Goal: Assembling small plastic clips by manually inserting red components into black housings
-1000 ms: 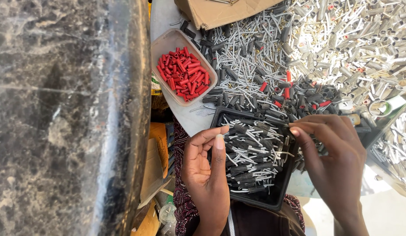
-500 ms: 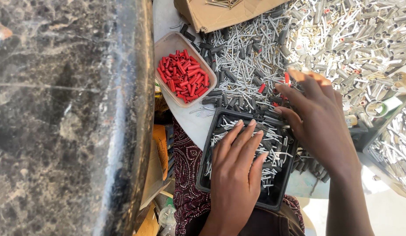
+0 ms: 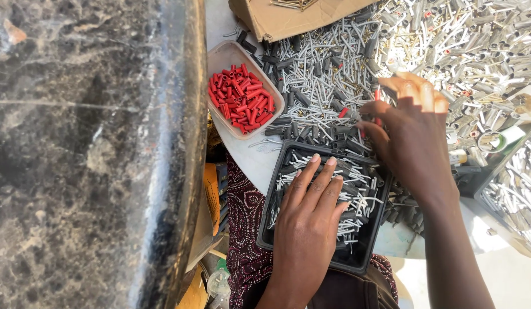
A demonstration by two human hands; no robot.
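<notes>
The left hand (image 3: 308,220) is lying flat and wide in the black tray (image 3: 363,260) at the table's near edge. The right hand (image 3: 411,134) is curling narrow fingers over the grey pile (image 3: 317,74).

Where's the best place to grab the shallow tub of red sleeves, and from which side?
Probably the tub by its bare rim at the far corner, coming from above: the red sleeves lie low inside, while the dark stone edge and the grey pieces crowd its long sides.

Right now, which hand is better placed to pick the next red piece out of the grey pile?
The right hand. Its fingertips already rest in the grey pile, beside a loose red piece. The left hand lies flat inside the black tray, farther from the pile.
</notes>
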